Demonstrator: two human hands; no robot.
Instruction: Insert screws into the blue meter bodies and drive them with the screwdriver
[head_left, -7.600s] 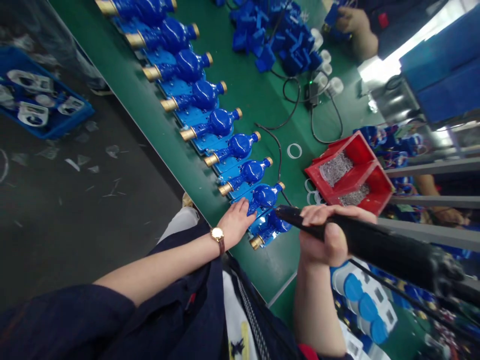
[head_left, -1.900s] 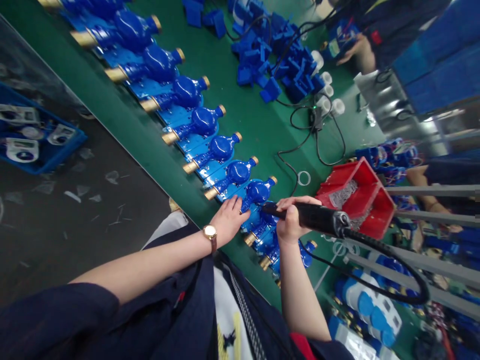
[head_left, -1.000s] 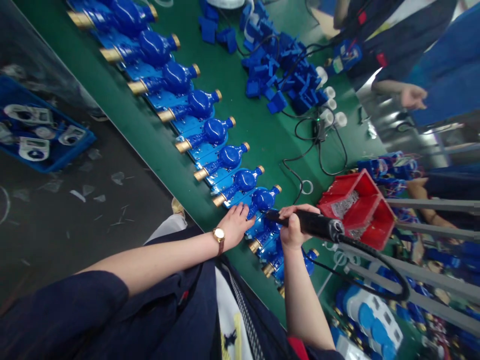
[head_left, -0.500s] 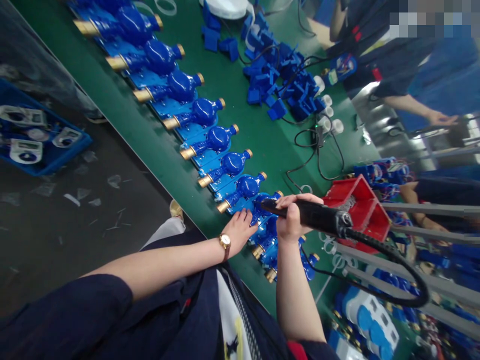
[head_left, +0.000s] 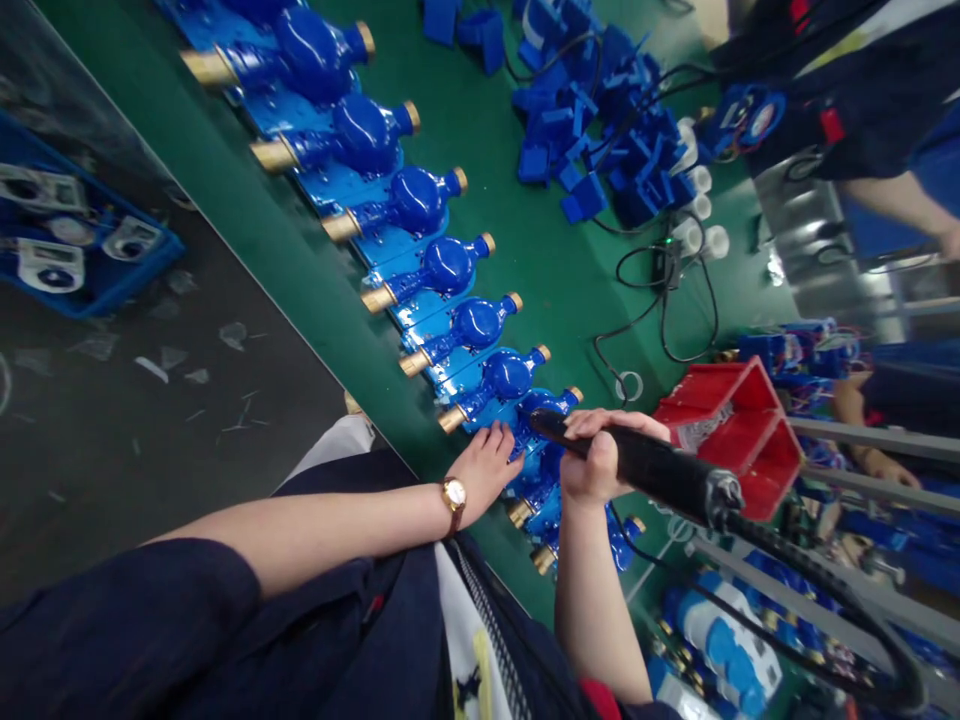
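A row of blue water meter bodies (head_left: 447, 266) with brass ends lies on blue plates along the green belt (head_left: 315, 290). My left hand (head_left: 489, 468), a watch on its wrist, rests with fingers spread on the plate of a near meter body (head_left: 541, 412). My right hand (head_left: 598, 458) is wrapped round a black powered screwdriver (head_left: 645, 465); its tip points at that same meter body. A thick black cable (head_left: 817, 610) runs from the tool's rear to the lower right.
A red bin (head_left: 739, 430) with small metal screws stands right of my hands. Loose blue plastic parts (head_left: 592, 150), white caps (head_left: 701, 215) and black wires (head_left: 660, 300) lie across the belt. Another person (head_left: 862, 90) stands at the top right. A blue crate (head_left: 67, 250) sits on the floor left.
The view has shifted and the row of meter bodies has slid along. My hands hold the same pose, with the screwdriver tip a little lower over the near meter body.
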